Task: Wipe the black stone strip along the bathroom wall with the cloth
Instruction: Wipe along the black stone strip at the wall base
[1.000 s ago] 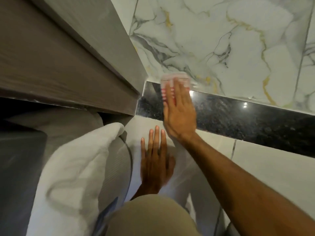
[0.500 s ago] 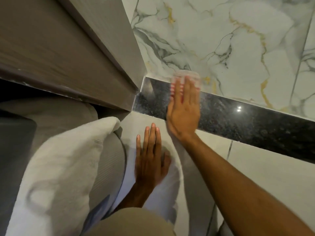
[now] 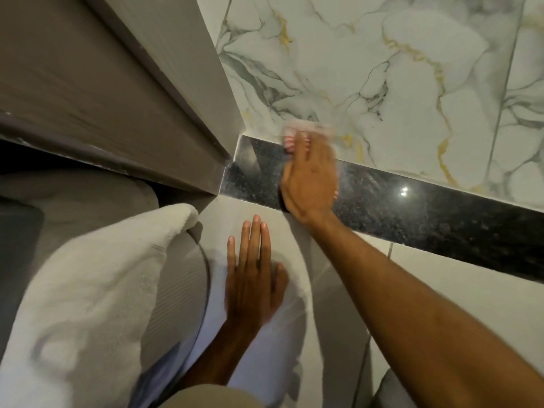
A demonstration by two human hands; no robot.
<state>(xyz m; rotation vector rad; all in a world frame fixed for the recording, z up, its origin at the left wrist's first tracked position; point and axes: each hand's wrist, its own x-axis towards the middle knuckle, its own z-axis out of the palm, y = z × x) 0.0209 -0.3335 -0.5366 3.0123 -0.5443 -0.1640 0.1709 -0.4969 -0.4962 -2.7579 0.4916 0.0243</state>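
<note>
Glossy speckled black stone strip (image 3: pixel 441 219); fluffy towel (image 3: pixel 88 290).

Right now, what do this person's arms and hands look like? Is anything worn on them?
Both are bare. The right hand and its long forearm show no glove, sleeve, watch or bracelet. The left hand is bare too, with short, plain nails and no ring visible. No sleeve shows on either arm; the upper arms lie outside the picture. Motion blur softens the fine detail.

Dim, warm indoor light w/ greenish cast. Small bright glare spot on black stone strip (image 3: pixel 441 210), so light prob. overhead. Motion blur on cloth (image 3: pixel 306 132) and right hand (image 3: pixel 310 178); left hand (image 3: pixel 253 278) slightly soft. Wide-angle bending at edges. Deep shadow under grey ledge (image 3: pixel 103 119) at left.
</note>
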